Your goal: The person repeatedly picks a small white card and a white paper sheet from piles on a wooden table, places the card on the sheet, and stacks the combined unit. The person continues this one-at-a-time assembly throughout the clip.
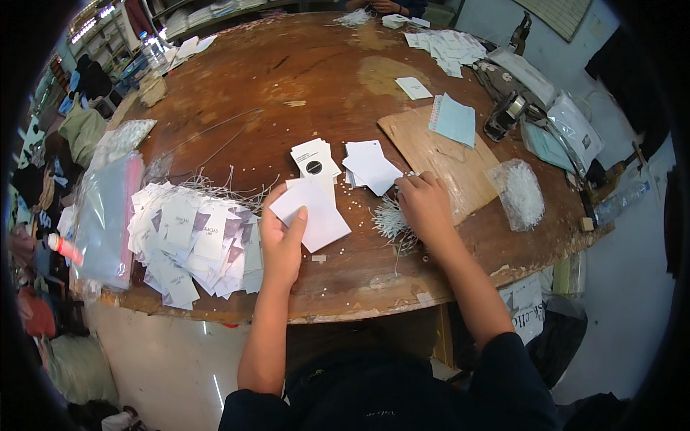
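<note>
My left hand [282, 248] is closed around a small stack of blank white cards [314, 215], thumb on top and fingers underneath. Over a bundle of white hang tag strings [392, 221], my right hand [425, 201] is bent with its fingertips pinched together; what they hold is too small to make out. Between the hands, slightly farther off, lies a loose stack of white cards [371, 167]. Beside it is a pile of printed cards [314, 156] with a black round mark, partly covered by the held stack. A big heap of strung hang tags [194, 241] spreads left of my left hand.
Clear plastic bags [108, 223] lie at the table's left edge. To the right are a wooden board [460, 179] with a light blue pad [454, 120], a bag of white bits [519, 194] and a tape dispenser [507, 115]. Another person's hands [381, 6] show at the far edge.
</note>
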`<state>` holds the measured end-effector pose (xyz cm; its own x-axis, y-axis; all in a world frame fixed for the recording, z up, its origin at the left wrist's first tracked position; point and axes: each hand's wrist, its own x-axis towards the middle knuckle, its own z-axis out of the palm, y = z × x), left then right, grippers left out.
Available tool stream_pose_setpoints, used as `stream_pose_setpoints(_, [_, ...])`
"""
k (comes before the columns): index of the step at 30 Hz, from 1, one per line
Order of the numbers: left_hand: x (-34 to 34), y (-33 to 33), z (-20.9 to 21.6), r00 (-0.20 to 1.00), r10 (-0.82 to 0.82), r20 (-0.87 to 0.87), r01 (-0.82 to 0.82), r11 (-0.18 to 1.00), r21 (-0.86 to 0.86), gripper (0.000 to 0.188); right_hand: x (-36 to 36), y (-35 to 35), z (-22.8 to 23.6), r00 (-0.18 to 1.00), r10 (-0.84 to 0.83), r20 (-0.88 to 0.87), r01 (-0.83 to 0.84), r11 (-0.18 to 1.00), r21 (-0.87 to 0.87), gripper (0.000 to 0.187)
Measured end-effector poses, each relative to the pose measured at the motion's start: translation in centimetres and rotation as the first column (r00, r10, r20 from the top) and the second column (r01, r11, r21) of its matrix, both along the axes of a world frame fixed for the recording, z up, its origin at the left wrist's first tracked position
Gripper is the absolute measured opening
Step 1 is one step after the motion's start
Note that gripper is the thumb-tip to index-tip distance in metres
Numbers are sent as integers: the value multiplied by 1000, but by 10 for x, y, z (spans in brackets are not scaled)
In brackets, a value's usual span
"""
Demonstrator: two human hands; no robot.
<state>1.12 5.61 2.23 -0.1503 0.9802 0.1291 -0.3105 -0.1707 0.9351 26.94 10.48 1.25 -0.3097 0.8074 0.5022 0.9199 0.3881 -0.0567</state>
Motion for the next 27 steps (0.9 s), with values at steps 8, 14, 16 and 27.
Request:
stream_pose_setpoints(8, [-1, -23, -10, 995, -90, 41, 93, 994, -58, 46, 7, -2, 34, 683, 54, -728, -51, 998, 26, 14])
stream_pose_setpoints(14, [15, -29, 0, 941, -233, 247, 255, 965, -63, 50, -22, -24, 83, 266, 120, -957, -346, 938, 22, 13])
stream_pose_setpoints(16, [24, -32, 1, 883, -287, 371, 328, 943, -50, 53, -43, -25, 80, 468, 105, -878, -329, 942, -63, 12])
stream_pose_setpoints(27, [17, -46, -10, 842, -90, 533, 189, 973, -136, 56, -91, -34, 22, 480, 12, -877, -687, 627, -367, 19])
